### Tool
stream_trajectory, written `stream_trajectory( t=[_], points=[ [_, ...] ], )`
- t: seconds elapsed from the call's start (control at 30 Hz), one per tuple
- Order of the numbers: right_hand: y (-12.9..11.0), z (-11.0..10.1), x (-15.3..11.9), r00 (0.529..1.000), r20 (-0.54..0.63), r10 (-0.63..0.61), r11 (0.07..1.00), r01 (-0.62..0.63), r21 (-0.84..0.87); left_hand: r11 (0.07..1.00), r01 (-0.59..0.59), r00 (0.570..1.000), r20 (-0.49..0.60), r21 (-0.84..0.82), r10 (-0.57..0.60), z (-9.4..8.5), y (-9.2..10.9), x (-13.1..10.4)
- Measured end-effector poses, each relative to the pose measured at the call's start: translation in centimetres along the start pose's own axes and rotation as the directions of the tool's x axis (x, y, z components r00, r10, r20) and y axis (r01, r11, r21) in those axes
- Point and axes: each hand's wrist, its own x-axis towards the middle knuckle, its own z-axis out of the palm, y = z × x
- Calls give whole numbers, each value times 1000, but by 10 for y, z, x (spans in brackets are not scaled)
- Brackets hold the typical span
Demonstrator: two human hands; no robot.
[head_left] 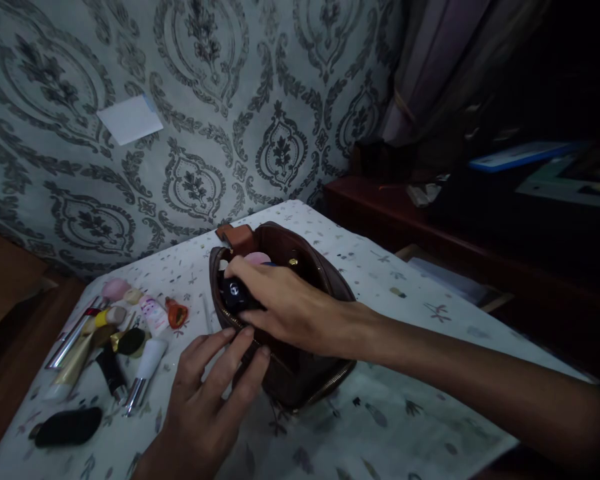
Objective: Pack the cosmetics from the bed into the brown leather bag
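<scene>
Head view: the right hand (285, 303) reaches into the open brown pouch (300, 373) on the counter (405, 413), its grip closed on a small black item (235, 293) at the mouth. The left hand (210, 387), fingers spread and holding nothing, steadies the pouch's near wall. Best to keep that wall braced. Cosmetics (115, 340) lie left of the pouch.

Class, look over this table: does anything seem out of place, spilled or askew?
Nothing looks spilled or damaged. The brown pouch stands open, the right hand holding a black item at its mouth, the left hand steadying its side. The cosmetics beside it lie jumbled.
</scene>
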Motion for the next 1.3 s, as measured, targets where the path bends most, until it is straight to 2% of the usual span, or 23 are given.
stream_trajectory(
  t=[0.1,0.23,0.33,0.43,0.63,0.93,1.1,1.2,1.3],
  points=[
    [2,5,3,988,149,-34,998,41,-42,1000,-8,1000,5,3,8,1,-1,-1],
    [1,6,3,980,196,16,993,7,-116,999,-30,999,32,17,29,2,-3,-5],
    [2,5,-1,991,132,-22,998,30,-53,999,-26,1000,11,27,26,4,-3,-5],
    [3,4,-4,998,60,21,1000,-20,-11,999,-20,1000,-10,43,20,5,-2,-4],
    [-6,3,2,976,191,104,992,-88,-92,997,-15,1000,-20,81,17,6,-1,-5],
    [7,7,-1,981,192,39,997,-25,-74,996,2,999,-49,92,2,3,0,3],
    [0,5,3,966,230,114,984,-77,-163,996,-4,1000,-24,95,6,1,1,4],
    [2,6,2,974,181,135,976,-99,-194,999,7,998,-68,50,-3,4,2,2],
    [6,7,-2,993,70,93,988,-83,-130,996,89,987,-131,-8,-89,7,4,-4]
  ],
)
